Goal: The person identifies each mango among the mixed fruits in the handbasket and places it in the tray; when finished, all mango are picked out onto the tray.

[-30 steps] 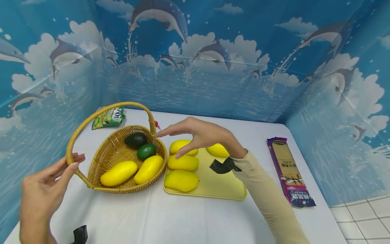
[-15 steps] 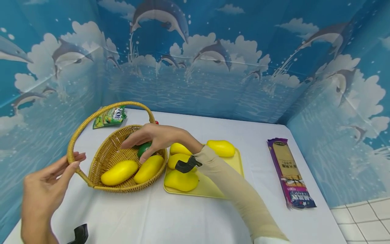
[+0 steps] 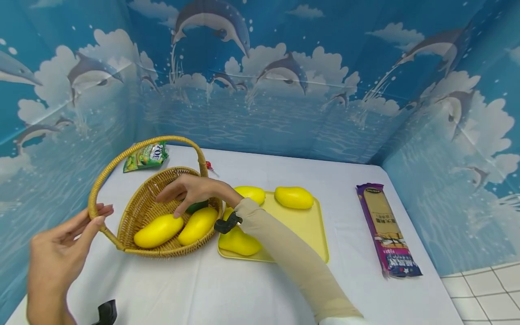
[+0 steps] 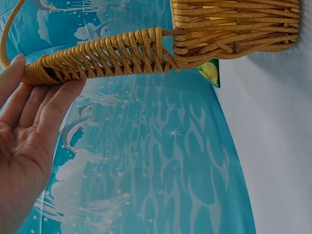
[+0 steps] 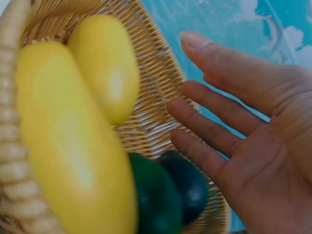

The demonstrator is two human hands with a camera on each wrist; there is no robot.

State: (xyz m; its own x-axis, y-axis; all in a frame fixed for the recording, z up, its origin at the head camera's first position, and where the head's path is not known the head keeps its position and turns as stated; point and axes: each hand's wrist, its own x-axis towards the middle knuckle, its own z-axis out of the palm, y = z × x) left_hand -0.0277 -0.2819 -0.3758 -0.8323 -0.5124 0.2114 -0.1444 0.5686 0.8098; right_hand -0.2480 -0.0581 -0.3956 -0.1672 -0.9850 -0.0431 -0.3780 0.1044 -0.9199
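Note:
My left hand [image 3: 57, 255] pinches the wicker basket's handle [image 3: 106, 174] on its near left side; in the left wrist view thumb and fingertips meet the wrapped cane. The basket [image 3: 136, 205] stands on the table with two yellow mangoes [image 3: 159, 231] in its near part. Above its right half is my right hand [image 3: 197, 187], with nothing in its grasp. From the right wrist, the hand [image 5: 253, 131] has loosely extended fingers beside the mangoes. A green avocado [image 5: 156, 197] and a darker one [image 5: 184, 183] lie below the fingers; the hand mostly hides them in the head view.
Right of the basket, a yellow tray [image 3: 302, 230] carries several mangoes, including one [image 3: 294, 197] at its far edge; my right forearm covers part of it. A pasta packet [image 3: 387, 230] lies at the right. Behind the basket are a green snack bag [image 3: 146, 157] and a small red item [image 3: 209, 165].
My right hand has moved left from above the tray's mangoes to over the basket, covering the avocados. The left hand keeps its hold on the handle, and the basket stays in place.

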